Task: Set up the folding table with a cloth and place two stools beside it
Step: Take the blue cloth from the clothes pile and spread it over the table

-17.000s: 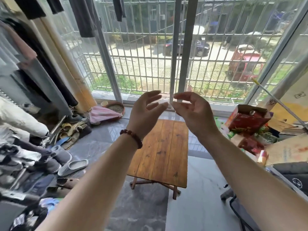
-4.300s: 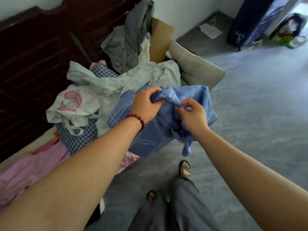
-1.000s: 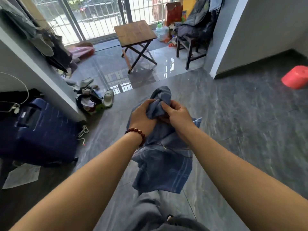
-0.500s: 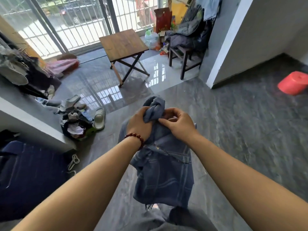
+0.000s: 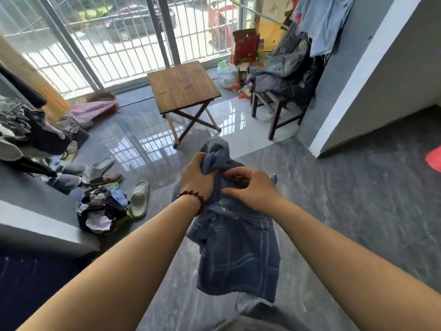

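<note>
The folding table [image 5: 183, 86] sits larger and closer to the middle of the view than it did half a second ago, so the person has walked some way nearer to it. It stands unfolded on the glossy floor [image 5: 358, 211] at 12 o'clock from the hands, in front of the window grille [image 5: 114, 37], with its wooden top bare.

The blue checked cloth [image 5: 238, 254] has not reached it. It is still bunched at chest height. The left hand [image 5: 196, 176], with a bead bracelet [image 5: 191, 194] at the wrist, grips the twisted top knot. The right hand [image 5: 251, 191] touches it at 3 o'clock, its fingers [image 5: 235, 174] curled and pinching a fold just under the knot. The rest of the cloth hangs loose toward 6 o'clock.

Compared with a moment ago, the right fingers seem to be picking at the fabric rather than simply clutching it. That may mean the person is hunting for an edge to shake the cloth open.

A dark wooden stool [image 5: 274, 115] stands at 1 o'clock, just beside the table and heaped with garments. A red thing [image 5: 434, 160] is cut off at 3 o'clock, and I cannot tell what it is. Slippers [image 5: 139, 199] and a heap of clothes [image 5: 102, 211] lie at 9 o'clock.

Fetching the cloth looks done. Spreading it and placing both stools are still to do.
</note>
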